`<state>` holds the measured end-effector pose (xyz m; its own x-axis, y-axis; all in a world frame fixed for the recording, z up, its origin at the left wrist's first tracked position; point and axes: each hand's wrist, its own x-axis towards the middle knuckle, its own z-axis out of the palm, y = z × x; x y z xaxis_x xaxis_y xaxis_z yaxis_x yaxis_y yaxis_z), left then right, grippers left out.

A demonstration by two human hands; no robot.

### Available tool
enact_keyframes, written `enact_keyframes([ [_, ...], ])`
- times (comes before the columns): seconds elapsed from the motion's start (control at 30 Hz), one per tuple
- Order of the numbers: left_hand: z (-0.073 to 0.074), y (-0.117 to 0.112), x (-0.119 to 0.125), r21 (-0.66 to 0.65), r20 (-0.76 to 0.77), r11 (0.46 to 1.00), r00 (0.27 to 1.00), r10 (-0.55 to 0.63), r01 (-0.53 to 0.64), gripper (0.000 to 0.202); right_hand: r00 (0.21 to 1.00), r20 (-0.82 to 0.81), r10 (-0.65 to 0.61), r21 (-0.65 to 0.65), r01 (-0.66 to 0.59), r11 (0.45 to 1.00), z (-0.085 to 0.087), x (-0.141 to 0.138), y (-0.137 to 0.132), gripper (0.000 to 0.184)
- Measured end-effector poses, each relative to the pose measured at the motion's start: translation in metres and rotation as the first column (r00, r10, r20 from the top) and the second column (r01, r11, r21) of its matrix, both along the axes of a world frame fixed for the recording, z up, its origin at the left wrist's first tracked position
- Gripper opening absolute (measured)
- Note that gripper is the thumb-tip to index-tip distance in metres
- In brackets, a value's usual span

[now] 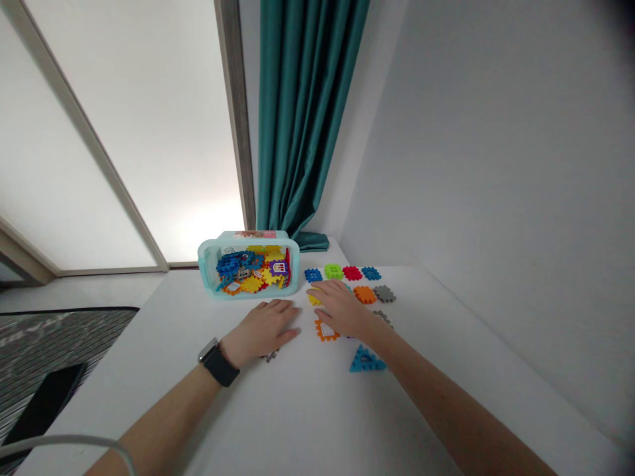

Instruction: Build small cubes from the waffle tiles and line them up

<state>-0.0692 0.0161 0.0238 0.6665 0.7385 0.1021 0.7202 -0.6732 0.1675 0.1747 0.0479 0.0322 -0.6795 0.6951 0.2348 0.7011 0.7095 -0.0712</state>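
2 hands palm-down | yellow piece: partly covered by right hand, at its fingertips, long axis unclear; grip: can't tell | left hand: farther, fingers loosely spread, grey piece partly beneath

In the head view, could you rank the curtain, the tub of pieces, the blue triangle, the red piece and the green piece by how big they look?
1. Curtain
2. Tub
3. Blue triangle, partly behind an arm and nearer the camera
Unranked: red piece and green piece look alike, both smallest.
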Motion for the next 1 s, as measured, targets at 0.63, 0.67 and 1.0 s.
enact_keyframes([
  [0.63,-0.028,-0.043,-0.078,-0.019,0.21,0.994,0.971,0.114,-0.112,0.046,0.999,-0.015,-0.043,-0.17,0.04,0.985,-0.012,-0.096,-0.072,0.019],
  [0.67,-0.03,-0.043,-0.076,-0.013,0.214,0.992,0.969,0.126,-0.126,0.043,0.998,-0.015,-0.069,-0.168,0.065,0.984,-0.016,-0.099,-0.074,0.02],
  [1.0,-0.037,-0.045,-0.086,0.016,0.364,0.994,0.927,0.092,-0.105,0.038,0.983,-0.173,-0.068,-0.136,0.045,0.99,-0.035,-0.096,-0.084,0.021],
])
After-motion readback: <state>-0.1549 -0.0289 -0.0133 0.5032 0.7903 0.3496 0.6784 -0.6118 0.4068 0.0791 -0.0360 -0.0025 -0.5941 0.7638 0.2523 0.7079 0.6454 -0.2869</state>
